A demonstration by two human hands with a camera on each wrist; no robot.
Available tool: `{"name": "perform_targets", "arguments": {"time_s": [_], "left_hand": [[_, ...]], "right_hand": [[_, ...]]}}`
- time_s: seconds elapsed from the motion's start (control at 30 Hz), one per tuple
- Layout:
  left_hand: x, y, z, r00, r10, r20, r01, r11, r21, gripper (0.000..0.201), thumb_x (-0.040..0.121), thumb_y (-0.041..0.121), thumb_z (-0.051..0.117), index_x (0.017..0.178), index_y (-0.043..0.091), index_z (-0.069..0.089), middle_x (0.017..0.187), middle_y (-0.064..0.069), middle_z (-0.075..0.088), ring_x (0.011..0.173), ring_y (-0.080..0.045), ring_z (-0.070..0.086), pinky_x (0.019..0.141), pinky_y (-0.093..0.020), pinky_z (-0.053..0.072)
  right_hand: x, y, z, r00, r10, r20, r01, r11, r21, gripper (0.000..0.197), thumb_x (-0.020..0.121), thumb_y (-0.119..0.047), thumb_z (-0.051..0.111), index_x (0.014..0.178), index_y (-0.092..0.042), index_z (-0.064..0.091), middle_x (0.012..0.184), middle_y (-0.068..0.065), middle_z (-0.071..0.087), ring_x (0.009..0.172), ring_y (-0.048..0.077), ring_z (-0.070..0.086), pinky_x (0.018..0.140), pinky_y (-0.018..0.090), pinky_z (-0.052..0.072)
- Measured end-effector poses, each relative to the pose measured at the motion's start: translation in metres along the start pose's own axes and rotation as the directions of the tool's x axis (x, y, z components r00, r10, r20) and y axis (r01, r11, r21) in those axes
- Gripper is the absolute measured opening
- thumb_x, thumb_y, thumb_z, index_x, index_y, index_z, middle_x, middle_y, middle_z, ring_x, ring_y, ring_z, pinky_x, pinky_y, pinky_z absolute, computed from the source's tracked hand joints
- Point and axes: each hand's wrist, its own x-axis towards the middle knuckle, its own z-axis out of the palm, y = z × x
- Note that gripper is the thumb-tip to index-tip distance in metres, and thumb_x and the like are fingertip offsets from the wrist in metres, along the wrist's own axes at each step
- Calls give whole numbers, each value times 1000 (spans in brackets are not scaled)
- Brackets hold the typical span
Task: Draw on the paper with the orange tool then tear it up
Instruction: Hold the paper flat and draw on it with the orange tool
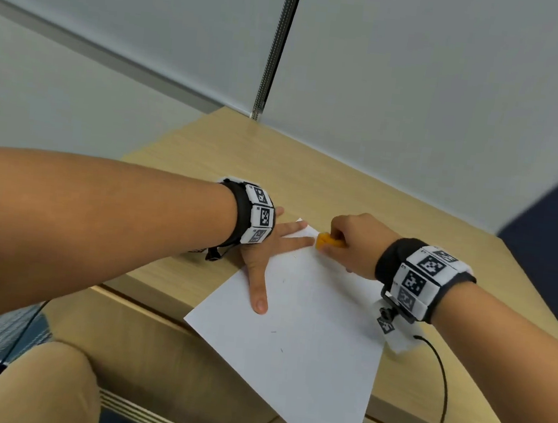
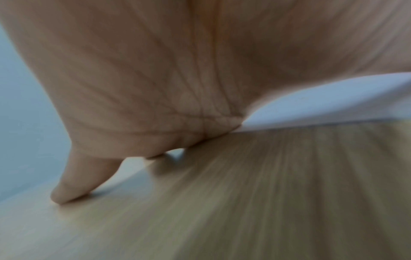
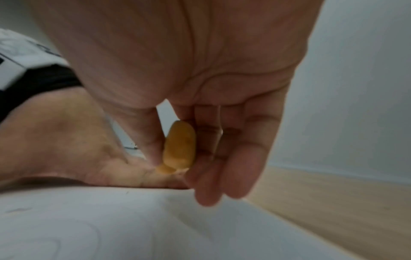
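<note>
Pinching the small orange tool (image 1: 327,242) between thumb and curled fingers, the right hand (image 1: 357,243) held its tip at the far corner of the white paper (image 1: 311,318). The left hand (image 1: 263,251) lay flat, fingers spread, pressing that sheet onto the wooden worktop (image 1: 242,152). This looked like the drawing step, barely begun; no orange marks showed. Next, the tool likely needed dragging across the steadied sheet. Tearing had not started.

Illumination: even, diffuse, moderately bright. Shadows cast by the left hand (image 1: 263,247) on the paper (image 1: 311,318) are faint. Head view: sharp centrally, straight lines bowed toward the edges. Both wrist views: soft and smeared (worktop (image 2: 244,193) grain streaks radially).
</note>
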Motion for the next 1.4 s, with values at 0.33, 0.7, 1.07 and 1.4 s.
{"name": "perform_targets", "arguments": {"time_s": [0.33,0.7,1.07,1.4], "left_hand": [[-4,10,-4,997,-70,12,68,987,143,154,46,88,73,151,40,-29,161,3,-35,151,-36,-21,120,-62,-4],[-38,26,0,983,-164,84,145,970,193,126,70,90,53,159,29,-12,168,-13,0,152,-34,15,122,-48,19],[-15,3,-23,994,-108,27,99,970,220,133,57,93,61,152,49,-19,163,2,-32,151,-38,-20,120,-62,-5],[1,-3,-6,993,-109,52,96,974,207,137,55,90,67,151,48,-22,160,-1,-37,149,-39,-26,119,-64,-5]], "right_hand": [[-52,-4,16,974,210,80,-204,976,-78,30,97,-41,53,92,-12,59,90,7,63,76,26,56,68,33,47],[-52,2,9,982,152,114,-149,988,-39,26,90,-43,64,98,-18,64,105,2,69,94,28,65,84,37,56],[-34,-17,3,998,-60,-29,56,990,-133,27,99,-49,47,103,-24,54,89,1,63,76,27,60,60,30,42],[3,-41,17,988,-151,40,151,989,-8,23,100,-42,46,106,-20,49,89,3,61,79,27,61,71,37,52]]}}
